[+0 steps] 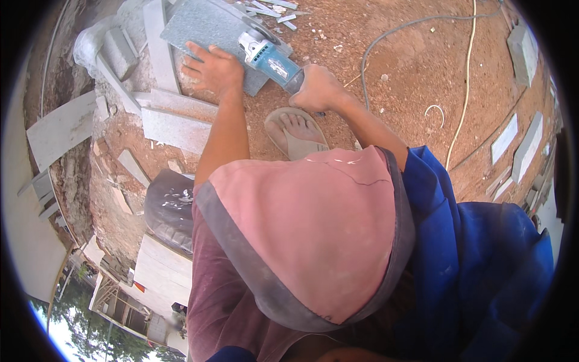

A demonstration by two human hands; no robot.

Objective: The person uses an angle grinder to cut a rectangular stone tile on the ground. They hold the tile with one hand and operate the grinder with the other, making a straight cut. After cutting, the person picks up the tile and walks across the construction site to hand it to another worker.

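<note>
A grey stone slab (190,27) lies at the top of the head view. My left hand (214,75) rests with spread fingers on its lower left part. My right hand (313,87) is closed round the rear end of a teal-and-silver angle grinder (274,65), whose disc sits over the slab's right part, to the right of my left hand. The disc's contact with the stone is hard to make out. My sandaled foot (292,127) is just below the grinder.
Pale boards (175,130) and offcuts surround the slab on the left; thin strips (271,12) lie above it. Grey and cream cables (467,72) cross the dirt on the right, with blocks (522,51) at the edge. A dark sack-like object (166,205) sits at lower left.
</note>
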